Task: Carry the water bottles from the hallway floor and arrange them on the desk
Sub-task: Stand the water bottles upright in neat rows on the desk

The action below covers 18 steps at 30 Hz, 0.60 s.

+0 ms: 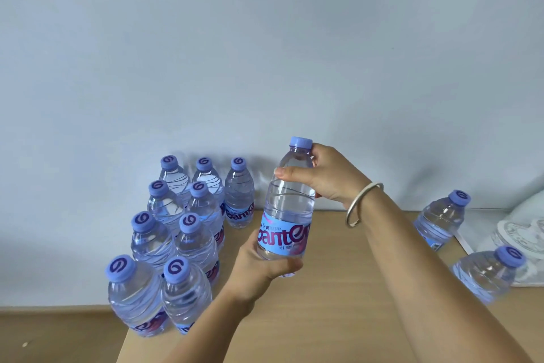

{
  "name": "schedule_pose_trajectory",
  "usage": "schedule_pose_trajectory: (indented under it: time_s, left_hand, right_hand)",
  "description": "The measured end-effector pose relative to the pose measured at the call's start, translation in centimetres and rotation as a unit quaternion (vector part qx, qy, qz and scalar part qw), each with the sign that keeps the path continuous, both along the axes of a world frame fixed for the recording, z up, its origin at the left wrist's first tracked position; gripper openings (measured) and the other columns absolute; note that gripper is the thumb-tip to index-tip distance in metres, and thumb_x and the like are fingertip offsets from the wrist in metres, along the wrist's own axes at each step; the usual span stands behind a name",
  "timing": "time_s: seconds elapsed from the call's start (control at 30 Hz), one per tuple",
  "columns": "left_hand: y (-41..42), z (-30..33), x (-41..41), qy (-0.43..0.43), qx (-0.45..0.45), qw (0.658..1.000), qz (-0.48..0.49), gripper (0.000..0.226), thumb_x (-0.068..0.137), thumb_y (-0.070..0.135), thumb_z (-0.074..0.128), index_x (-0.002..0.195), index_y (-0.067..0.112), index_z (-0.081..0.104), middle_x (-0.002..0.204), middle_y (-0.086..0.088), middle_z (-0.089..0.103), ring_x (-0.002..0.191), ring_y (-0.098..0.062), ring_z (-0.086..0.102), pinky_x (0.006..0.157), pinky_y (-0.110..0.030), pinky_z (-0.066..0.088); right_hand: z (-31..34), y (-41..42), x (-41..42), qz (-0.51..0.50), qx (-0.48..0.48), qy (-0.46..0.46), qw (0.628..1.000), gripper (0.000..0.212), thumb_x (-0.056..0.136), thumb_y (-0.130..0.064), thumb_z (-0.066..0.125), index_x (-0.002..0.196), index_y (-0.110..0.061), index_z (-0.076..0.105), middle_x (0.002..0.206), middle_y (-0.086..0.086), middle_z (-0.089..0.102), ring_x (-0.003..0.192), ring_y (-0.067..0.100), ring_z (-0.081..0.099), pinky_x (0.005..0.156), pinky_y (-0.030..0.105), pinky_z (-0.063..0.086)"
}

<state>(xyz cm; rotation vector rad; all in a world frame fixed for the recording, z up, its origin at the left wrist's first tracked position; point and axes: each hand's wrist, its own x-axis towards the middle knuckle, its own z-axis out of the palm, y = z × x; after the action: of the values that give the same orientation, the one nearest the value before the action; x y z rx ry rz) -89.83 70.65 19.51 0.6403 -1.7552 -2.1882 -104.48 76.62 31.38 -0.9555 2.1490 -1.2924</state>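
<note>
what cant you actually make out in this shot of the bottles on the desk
- Head view: the held bottle's base is covered by the left hand; whether it touches the desk is unclear.
- Its label is partly hidden by the fingers, and the small print is too small to read.
- The grouped bottles overlap, hiding the rear ones' labels.
- The white object at right is cut off by the edge; what it is cannot be told.
- The right hand hides the held bottle's far side.
</note>
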Motion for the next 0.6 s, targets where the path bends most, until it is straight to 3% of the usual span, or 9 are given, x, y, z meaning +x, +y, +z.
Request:
schedule_pose_trajectory:
  time_s: [0.2,0.33,0.4,0.47,0.6]
  left_hand:
    - [-1.0,-2.7,0.0,-0.071,-0.069,0.99,0.103,0.056,0.05,0.01,0.084,0.099,0.015,0.056,0.083,0.0,0.069,0.068,-0.009,0.064,0.061,-0.022,0.052]
    - [-2.0,-5.6,-0.3,-0.155,-0.113,0.973,0.129,0.066,0.045,0.027,0.071,0.109,0.024,0.053,0.1,-0.003,0.067,0.086,-0.019,0.065,0.072,-0.041,0.057]
    - [-1.8,-6.8,-0.2,-0.206,-0.121,0.964,0.114,0.081,0.048,0.025,0.067,0.125,0.021,0.043,0.119,-0.007,0.058,0.101,-0.026,0.061,0.069,-0.034,0.055]
    - [-1.3,-7.3,0.3,-0.247,-0.111,0.958,0.096,0.076,0.06,0.018,0.064,0.132,0.018,0.037,0.125,-0.006,0.051,0.106,-0.029,0.058,0.065,-0.027,0.049]
    - [-1.4,-8.4,0.7,-0.28,-0.138,0.948,0.066,0.071,0.076,0.012,0.053,0.142,0.022,0.027,0.137,0.0,0.04,0.108,-0.028,0.055,0.074,-0.028,0.047]
  right_hand:
    - [-2.4,-2.0,0.8,0.035,-0.006,-0.054,0.998,0.043,0.067,-0.019,0.081,0.105,-0.012,0.064,0.098,0.003,0.071,0.093,0.016,0.068,0.093,0.036,0.052]
    - [-5.8,-3.9,1.5,0.049,0.038,-0.015,0.998,0.037,0.064,-0.019,0.082,0.094,-0.024,0.061,0.097,0.0,0.071,0.094,0.017,0.067,0.093,0.041,0.051]
    - [-7.6,-4.7,1.5,0.053,0.05,0.005,0.997,0.038,0.061,-0.02,0.083,0.09,-0.026,0.06,0.097,-0.001,0.071,0.094,0.018,0.066,0.093,0.042,0.051]
    - [-9.2,-5.4,1.6,0.058,0.067,0.017,0.996,0.041,0.061,-0.019,0.084,0.094,-0.024,0.059,0.098,-0.002,0.069,0.093,0.018,0.064,0.091,0.038,0.051]
    - [-11.1,-6.8,1.6,0.061,0.076,0.028,0.995,0.046,0.062,-0.02,0.084,0.1,-0.021,0.06,0.101,0.0,0.069,0.094,0.018,0.064,0.089,0.037,0.051]
